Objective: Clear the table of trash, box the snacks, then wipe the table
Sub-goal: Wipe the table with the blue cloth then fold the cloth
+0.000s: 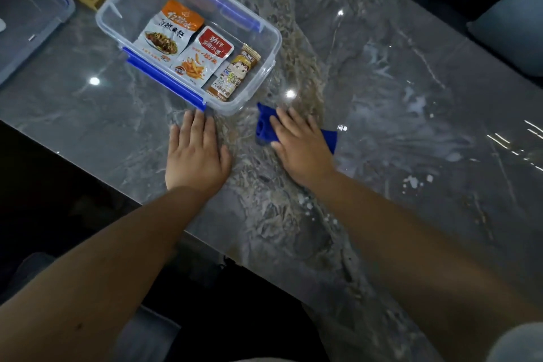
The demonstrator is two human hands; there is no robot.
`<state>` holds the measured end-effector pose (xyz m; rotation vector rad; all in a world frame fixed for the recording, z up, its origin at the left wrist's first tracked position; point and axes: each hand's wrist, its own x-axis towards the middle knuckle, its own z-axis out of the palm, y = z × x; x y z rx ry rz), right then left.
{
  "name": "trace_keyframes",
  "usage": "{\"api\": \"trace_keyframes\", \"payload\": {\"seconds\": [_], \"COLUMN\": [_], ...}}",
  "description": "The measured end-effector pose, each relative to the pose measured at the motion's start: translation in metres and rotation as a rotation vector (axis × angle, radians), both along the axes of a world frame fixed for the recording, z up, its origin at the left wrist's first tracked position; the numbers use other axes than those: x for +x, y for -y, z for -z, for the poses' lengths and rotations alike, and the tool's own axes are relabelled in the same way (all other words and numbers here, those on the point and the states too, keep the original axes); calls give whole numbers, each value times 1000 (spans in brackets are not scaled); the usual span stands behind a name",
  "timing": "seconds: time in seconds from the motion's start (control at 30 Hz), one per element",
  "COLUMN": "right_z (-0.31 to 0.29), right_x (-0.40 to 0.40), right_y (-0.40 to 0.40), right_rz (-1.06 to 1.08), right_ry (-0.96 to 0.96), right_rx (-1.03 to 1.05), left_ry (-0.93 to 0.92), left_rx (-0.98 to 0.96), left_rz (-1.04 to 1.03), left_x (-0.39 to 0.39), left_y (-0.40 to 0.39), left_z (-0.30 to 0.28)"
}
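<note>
Left hand (196, 153) spread flat on the marble surface (396, 114), right hand (299, 147) splayed, pressing a blue cloth (264, 123), cloth's length running left-right

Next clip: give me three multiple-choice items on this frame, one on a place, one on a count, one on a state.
1. Where is the blue cloth?
A. Under the right hand
B. In the clear box
C. Under the left hand

2. How many snack packets lie in the box?
A. One
B. Three
C. Five

3. The box is:
A. Lidded
B. Overturned
C. Open

Answers:
1 A, the right hand presses it onto the marble table.
2 B, three packets lie side by side.
3 C, no lid covers it.
</note>
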<state>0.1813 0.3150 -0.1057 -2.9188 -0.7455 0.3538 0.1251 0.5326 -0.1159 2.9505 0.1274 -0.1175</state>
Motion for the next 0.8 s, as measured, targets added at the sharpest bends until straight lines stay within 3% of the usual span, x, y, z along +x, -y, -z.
{"api": "trace_keyframes", "payload": {"seconds": [0.8], "right_z": [9], "right_x": [-172], "right_y": [-37], "right_rz": [25], "right_ry": [60], "right_rx": [88], "left_ry": [-25], "left_rx": [-34], "left_rz": [24], "left_x": [1], "left_y": [-4], "left_z": [3]}}
